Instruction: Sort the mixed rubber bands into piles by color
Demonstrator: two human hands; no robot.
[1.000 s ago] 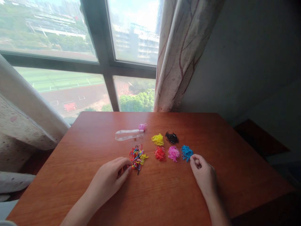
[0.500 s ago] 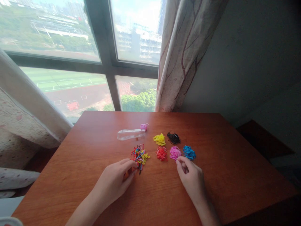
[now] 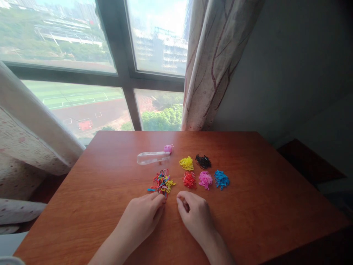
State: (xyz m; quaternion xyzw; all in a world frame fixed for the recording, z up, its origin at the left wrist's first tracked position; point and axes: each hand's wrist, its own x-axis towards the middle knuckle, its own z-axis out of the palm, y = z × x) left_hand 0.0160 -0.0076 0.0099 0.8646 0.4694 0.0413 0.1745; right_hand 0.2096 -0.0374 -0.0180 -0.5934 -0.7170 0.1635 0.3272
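A mixed pile of small coloured rubber bands (image 3: 163, 181) lies on the wooden table. At its near edge is my left hand (image 3: 145, 213), thumb and fingers pinched together by a few bands; what they grip is hidden. Just right of the pile, my right hand (image 3: 196, 213) is closed in a pinch, and nothing can be made out between its fingertips. Beyond it are single-colour piles: red bands (image 3: 189, 180), pink bands (image 3: 205, 180), blue bands (image 3: 221, 179), yellow bands (image 3: 186, 163) and black bands (image 3: 203, 161).
A clear plastic container (image 3: 152, 158) lies on its side behind the mixed pile, with a pink piece (image 3: 168, 148) at its right end. The table (image 3: 256, 206) reaches back to a window with a curtain (image 3: 205, 66) at its right.
My right hand has left the pink pile and moved left, close to the mixed pile. My left hand has shifted slightly right and nearer me. A blue band now shows at the pile's left edge.
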